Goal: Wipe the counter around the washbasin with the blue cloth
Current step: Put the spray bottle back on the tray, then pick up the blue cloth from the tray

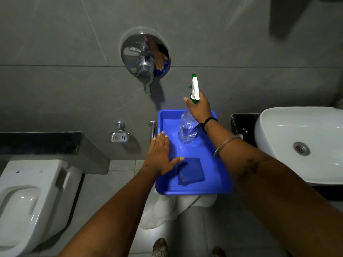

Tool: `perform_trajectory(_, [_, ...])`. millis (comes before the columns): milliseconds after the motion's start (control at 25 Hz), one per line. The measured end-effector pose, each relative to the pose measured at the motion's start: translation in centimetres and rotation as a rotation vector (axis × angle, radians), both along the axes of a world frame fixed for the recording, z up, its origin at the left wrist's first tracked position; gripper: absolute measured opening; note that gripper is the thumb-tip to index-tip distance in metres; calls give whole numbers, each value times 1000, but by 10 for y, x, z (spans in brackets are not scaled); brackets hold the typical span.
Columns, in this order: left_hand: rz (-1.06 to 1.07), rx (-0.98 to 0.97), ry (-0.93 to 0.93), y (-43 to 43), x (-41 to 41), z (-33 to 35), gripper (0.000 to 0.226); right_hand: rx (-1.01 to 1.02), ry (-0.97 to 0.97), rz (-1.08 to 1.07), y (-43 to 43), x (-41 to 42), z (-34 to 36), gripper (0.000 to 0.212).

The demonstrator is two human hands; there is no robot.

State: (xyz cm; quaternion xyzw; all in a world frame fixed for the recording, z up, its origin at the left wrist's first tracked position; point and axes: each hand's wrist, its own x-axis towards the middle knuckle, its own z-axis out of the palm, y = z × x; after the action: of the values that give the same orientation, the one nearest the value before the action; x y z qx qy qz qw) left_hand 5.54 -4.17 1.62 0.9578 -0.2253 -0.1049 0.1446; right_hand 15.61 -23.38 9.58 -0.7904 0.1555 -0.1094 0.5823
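Two hands over the blue tray (219, 184). Right hand (199, 108) grips the spray bottle (187, 130); left hand (159, 156) lies flat, fingers (163, 140) spread, beside the blue cloth (191, 171).

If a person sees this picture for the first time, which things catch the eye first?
The bright blue tray in the centre stands out, with the folded blue cloth lying in it. The right hand grips a clear spray bottle standing in the tray; the left hand rests open on its edge. The white washbasin sits at right.

Left hand (157, 154) flat, splayed; right hand (199, 109) clenched, raised.
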Motion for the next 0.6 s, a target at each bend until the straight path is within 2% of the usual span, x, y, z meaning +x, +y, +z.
perform_trajectory(160, [90, 45, 117, -7, -9, -22, 89, -44, 115, 24, -15, -51, -41, 62])
perform_trajectory(280, [119, 33, 198, -21, -15, -35, 62, -179, 380, -21, -16, -100, -96, 57])
perform_trajectory(400, [263, -155, 395, -38, -26, -51, 40, -237, 643, 39, -11, -143, -135, 39])
perform_trajectory(440, [341, -215, 457, -43, -28, -58, 38, -227, 683, 52, -9, -151, -140, 32])
perform_trajectory(600, [700, -380, 603, -57, -29, -80, 28, -199, 747, 4, -7, -156, -150, 33])
